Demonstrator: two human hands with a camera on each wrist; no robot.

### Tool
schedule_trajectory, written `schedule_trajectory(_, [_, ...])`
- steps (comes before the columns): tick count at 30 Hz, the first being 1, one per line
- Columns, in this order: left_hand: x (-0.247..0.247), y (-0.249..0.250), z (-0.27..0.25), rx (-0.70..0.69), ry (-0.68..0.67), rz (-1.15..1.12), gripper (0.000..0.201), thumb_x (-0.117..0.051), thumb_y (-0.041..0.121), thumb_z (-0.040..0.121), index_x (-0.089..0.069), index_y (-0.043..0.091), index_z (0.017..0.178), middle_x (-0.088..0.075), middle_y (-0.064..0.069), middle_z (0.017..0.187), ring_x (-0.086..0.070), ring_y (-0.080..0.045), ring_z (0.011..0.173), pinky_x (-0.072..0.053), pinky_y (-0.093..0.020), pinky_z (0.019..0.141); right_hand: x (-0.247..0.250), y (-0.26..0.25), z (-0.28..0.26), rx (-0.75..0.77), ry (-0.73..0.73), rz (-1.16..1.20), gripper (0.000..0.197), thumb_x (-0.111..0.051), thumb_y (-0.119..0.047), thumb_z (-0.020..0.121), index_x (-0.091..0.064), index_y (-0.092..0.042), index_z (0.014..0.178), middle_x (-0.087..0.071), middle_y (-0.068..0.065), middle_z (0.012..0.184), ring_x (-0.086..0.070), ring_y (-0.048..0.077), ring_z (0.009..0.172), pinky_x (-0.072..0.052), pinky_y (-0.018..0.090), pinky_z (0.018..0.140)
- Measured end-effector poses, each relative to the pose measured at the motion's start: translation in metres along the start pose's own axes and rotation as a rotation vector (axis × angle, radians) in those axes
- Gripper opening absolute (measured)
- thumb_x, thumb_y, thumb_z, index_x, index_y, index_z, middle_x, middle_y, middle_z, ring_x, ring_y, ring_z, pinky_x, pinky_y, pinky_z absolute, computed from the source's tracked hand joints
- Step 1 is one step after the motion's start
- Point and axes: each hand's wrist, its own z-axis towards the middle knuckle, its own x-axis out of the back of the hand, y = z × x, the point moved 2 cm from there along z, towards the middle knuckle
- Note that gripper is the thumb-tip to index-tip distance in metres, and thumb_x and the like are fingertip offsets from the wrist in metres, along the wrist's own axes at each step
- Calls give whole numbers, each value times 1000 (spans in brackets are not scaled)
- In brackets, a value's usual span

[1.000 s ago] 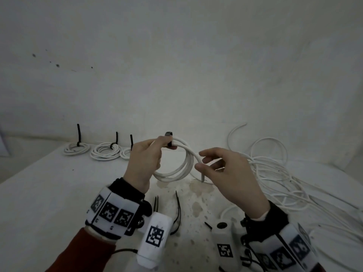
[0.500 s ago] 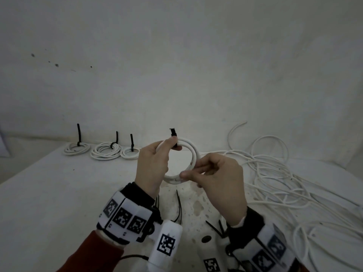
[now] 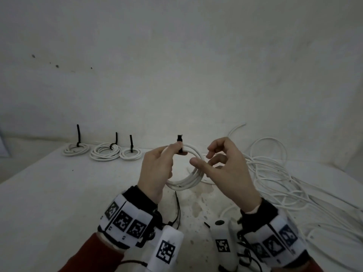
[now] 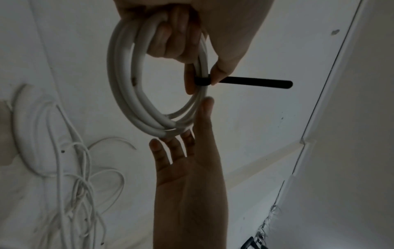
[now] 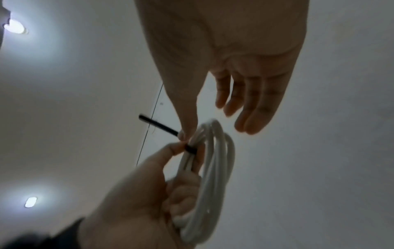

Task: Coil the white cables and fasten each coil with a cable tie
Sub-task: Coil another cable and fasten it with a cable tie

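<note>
Fingers [image 4: 170, 42] of the left hand [image 3: 157, 169] gripped the white coil [image 3: 188, 179] above the worktop [image 3: 59, 193]; just right, the right hand [image 3: 227, 173] hung open. Farther up, the cable tie [image 4: 251, 82] pointed away, nearer the left thumb.

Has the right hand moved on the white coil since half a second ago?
Yes. The right hand has let go of the coil and opened, drawing slightly right toward the loose cables.
</note>
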Motion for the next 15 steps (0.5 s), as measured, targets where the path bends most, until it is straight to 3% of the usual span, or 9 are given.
schedule_trajectory(3, [4, 3, 3, 11, -17, -36, 31, -60, 31, 88, -68, 10, 67, -23, 9, 43, -20, -6, 37, -21, -18, 38, 5, -4, 1, -86, -184, 132, 33, -84, -16, 69, -59, -8, 90, -62, 3, 84, -63, 18, 63, -60, 40, 65])
schedule_trajectory(6, [4, 3, 4, 45, -79, -97, 31, -59, 32, 88, -68, 10, 67, -20, 9, 45, -16, -7, 39, -17, -18, 38, 11, -3, 2, -150, -253, 202, 39, -82, -2, 68, -61, -7, 100, -65, 3, 91, -66, 15, 68, -59, 33, 70])
schedule_trajectory(8, [4, 3, 4, 75, -109, -129, 31, -59, 32, 88, -68, 9, 70, -18, 9, 46, -15, -7, 40, -14, -19, 38, 14, -1, 4, -170, -267, 183, 46, -81, -4, 68, -62, -13, 108, -69, -1, 100, -69, 13, 80, -59, 30, 77])
schedule_trajectory(11, [4, 4, 5, 108, -135, -164, 32, -57, 33, 89, -67, 9, 70, -16, 7, 48, -12, -8, 41, -11, -21, 40, 9, -1, 3, -209, -396, 254, 38, -71, -6, 79, -61, -11, 115, -71, 9, 108, -70, 20, 95, -57, 30, 83])
schedule_trajectory(15, [5, 3, 6, 115, -124, -177, 33, -56, 34, 89, -67, 10, 69, -16, 7, 48, -12, -8, 41, -12, -21, 39, 0, -3, -1, -187, -373, 316, 18, -63, -9, 85, -66, -3, 101, -74, 15, 91, -71, 22, 78, -58, 29, 71])
